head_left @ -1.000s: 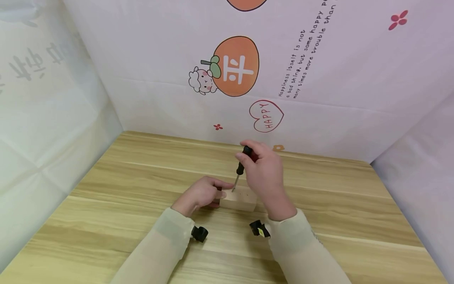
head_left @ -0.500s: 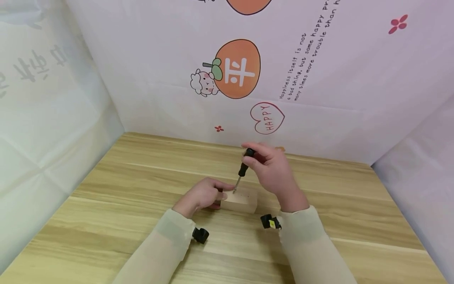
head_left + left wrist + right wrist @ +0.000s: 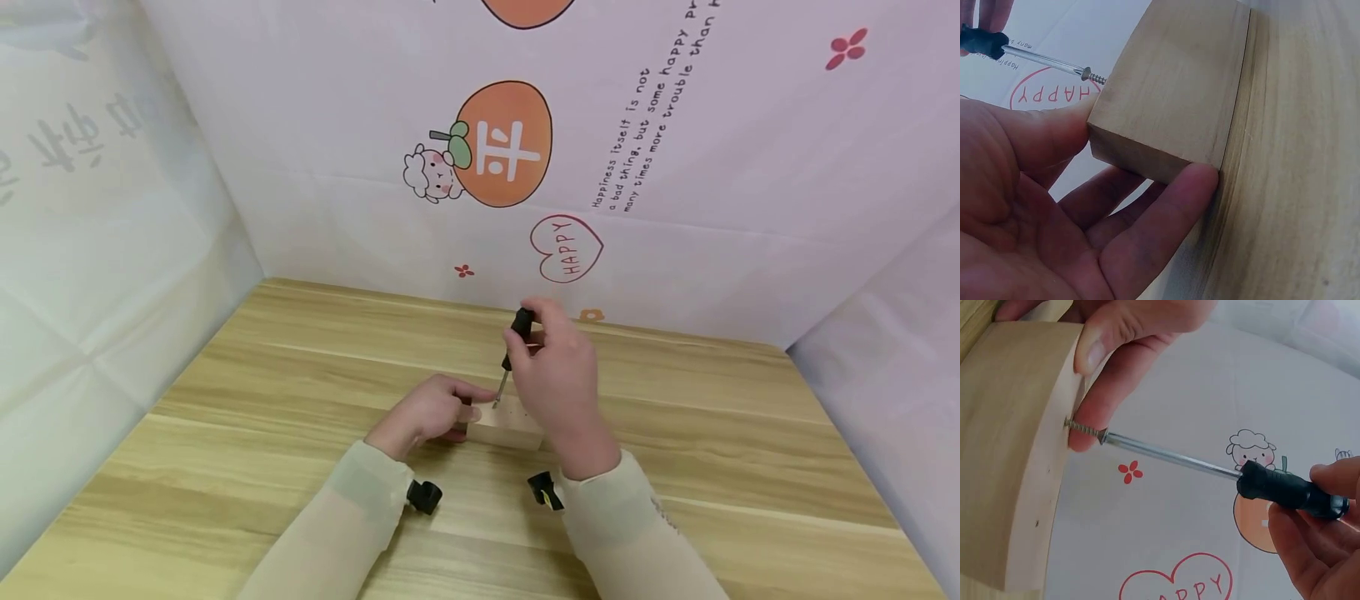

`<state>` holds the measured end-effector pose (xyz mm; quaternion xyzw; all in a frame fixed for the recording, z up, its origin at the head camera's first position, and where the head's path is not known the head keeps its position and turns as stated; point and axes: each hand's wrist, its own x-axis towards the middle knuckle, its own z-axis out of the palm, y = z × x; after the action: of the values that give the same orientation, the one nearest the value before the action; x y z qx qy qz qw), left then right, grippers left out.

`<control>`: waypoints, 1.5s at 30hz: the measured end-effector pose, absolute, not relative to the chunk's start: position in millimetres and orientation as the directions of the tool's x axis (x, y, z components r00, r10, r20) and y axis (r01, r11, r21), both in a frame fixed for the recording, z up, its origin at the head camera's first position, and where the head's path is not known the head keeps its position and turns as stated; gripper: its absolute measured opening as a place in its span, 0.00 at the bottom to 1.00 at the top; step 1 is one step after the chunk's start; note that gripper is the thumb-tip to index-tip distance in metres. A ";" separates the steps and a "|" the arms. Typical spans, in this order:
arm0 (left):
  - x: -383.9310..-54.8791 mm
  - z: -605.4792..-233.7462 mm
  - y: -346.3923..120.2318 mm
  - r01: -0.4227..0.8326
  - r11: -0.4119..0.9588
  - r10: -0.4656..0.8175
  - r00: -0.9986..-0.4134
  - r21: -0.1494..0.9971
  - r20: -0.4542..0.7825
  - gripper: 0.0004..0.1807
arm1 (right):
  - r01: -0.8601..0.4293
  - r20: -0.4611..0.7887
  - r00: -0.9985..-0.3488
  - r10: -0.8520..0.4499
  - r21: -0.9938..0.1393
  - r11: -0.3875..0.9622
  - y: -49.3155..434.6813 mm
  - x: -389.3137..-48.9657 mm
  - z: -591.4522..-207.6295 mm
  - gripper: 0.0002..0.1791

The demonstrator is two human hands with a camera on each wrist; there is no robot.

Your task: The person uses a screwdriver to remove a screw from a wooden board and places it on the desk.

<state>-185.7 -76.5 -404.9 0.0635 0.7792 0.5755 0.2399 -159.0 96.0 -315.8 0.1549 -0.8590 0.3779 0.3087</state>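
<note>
A screwdriver (image 3: 1275, 484) was pinched by its black handle between the thumb and fingers of the right hand (image 3: 558, 371). One end of a pale wooden block (image 3: 1169, 78) was gripped by the left hand (image 3: 426, 410), its thumb laid on the upper face and its index finger stretched along the far edge. The block was set on the tabletop (image 3: 187, 450), beside the left fingers and below the right hand.

Between the two hands a countersunk screw (image 3: 1087, 430) was stood in the upper face, most of its thread exposed. Its head was met by the tip of the screwdriver, which was tilted toward the right hand. The left index fingertip was placed just beside the screw; whether the screw was touched by it could not be told. Farther along that face, away from the left hand, small dark holes (image 3: 1037, 524) were seen.

The block was judged stiff, fairly light and not easily damaged, best held by its end, clear of the screw. The screwdriver was judged rigid, best taken by its ridged handle, since its slim metal shaft looked slippery.

Behind both wrists, small black devices (image 3: 425, 497) were worn at the sleeves (image 3: 330, 517). Beyond the hands, a printed cloth (image 3: 675, 275) was hung.
</note>
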 end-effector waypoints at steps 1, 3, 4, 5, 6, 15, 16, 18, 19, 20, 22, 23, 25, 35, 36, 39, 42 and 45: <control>-185.7 -404.5 -76.5 -0.180 0.326 0.378 -0.875 0.928 -0.303 0.18 | -0.508 0.662 -0.749 -0.032 -0.543 0.668 94.7 -158.7 -316.0 0.20; -185.6 -403.8 -76.7 -0.183 0.322 0.381 -0.873 0.929 -0.304 0.18 | -0.517 0.683 -0.730 -0.023 -0.531 0.671 92.5 -157.9 -315.9 0.19; -185.6 -403.6 -76.7 -0.183 0.320 0.382 -0.873 0.930 -0.303 0.18 | -0.518 0.688 -0.725 -0.014 -0.531 0.670 91.6 -157.7 -315.7 0.19; -185.6 -403.1 -76.7 -0.183 0.320 0.382 -0.873 0.930 -0.303 0.18 | -0.518 0.693 -0.721 -0.008 -0.531 0.670 91.0 -157.7 -315.5 0.19; -185.7 -402.9 -76.7 -0.183 0.320 0.381 -0.873 0.930 -0.303 0.18 | -0.519 0.696 -0.718 -0.003 -0.532 0.669 90.5 -157.6 -315.0 0.19; -186.8 -404.7 -76.2 -0.176 0.333 0.371 -0.879 0.926 -0.301 0.18 | -0.427 0.505 -0.862 0.054 -0.778 0.462 99.8 -165.3 -311.0 0.13; -186.9 -405.0 -76.1 -0.177 0.336 0.368 -0.879 0.925 -0.302 0.18 | -0.421 0.482 -0.875 0.040 -0.799 0.430 102.3 -167.0 -310.8 0.13; -186.9 -404.9 -75.8 -0.180 0.339 0.365 -0.880 0.923 -0.305 0.18 | -0.426 0.451 -0.892 -0.008 -0.836 0.345 108.3 -170.9 -311.6 0.13; -186.9 -404.9 -75.5 -0.180 0.338 0.368 -0.878 0.924 -0.306 0.18 | -0.434 0.443 -0.896 -0.038 -0.852 0.293 111.5 -172.9 -312.6 0.13; -186.8 -404.9 -75.4 -0.179 0.339 0.371 -0.877 0.924 -0.306 0.18 | -0.443 0.440 -0.895 -0.071 -0.864 0.238 115.0 -175.1 -313.9 0.14; -186.7 -404.6 -75.3 -0.178 0.340 0.376 -0.874 0.923 -0.307 0.17 | -0.458 0.441 -0.888 -0.132 -0.877 0.148 121.2 -179.0 -315.8 0.15; -186.6 -404.2 -75.4 -0.179 0.339 0.376 -0.874 0.924 -0.308 0.17 | -0.461 0.443 -0.883 -0.157 -0.881 0.109 123.5 -180.6 -316.6 0.15; -186.3 -403.9 -75.8 -0.178 0.338 0.377 -0.874 0.924 -0.306 0.18 | -0.457 0.439 -0.881 -0.176 -0.886 0.079 125.1 -182.2 -317.3 0.15; -187.8 -403.3 -77.4 -0.170 0.326 0.390 -0.872 0.930 -0.296 0.18 | -0.482 0.581 -0.813 -0.031 -0.643 0.595 99.7 -161.8 -304.8 0.18; -187.7 -402.9 -77.4 -0.170 0.328 0.388 -0.873 0.929 -0.296 0.18 | -0.481 0.586 -0.810 -0.027 -0.637 0.602 98.9 -161.6 -304.8 0.18; -186.9 -402.5 -77.3 -0.169 0.337 0.382 -0.875 0.926 -0.299 0.18 | -0.452 0.550 -0.835 -0.008 -0.677 0.581 100.5 -161.5 -304.3 0.15; -186.4 -402.1 -76.9 -0.166 0.349 0.377 -0.876 0.922 -0.301 0.18 | -0.381 0.451 -0.893 0.010 -0.767 0.516 106.4 -162.8 -302.3 0.13; -186.1 -401.9 -76.8 -0.170 0.357 0.372 -0.876 0.919 -0.306 0.18 | -0.339 0.374 -0.927 -0.011 -0.826 0.450 114.5 -166.2 -301.7 0.13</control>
<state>-186.1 -76.8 -401.9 0.0640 0.7878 0.5635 0.2402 -166.2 114.5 -301.7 0.1046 -0.8365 0.5137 0.1594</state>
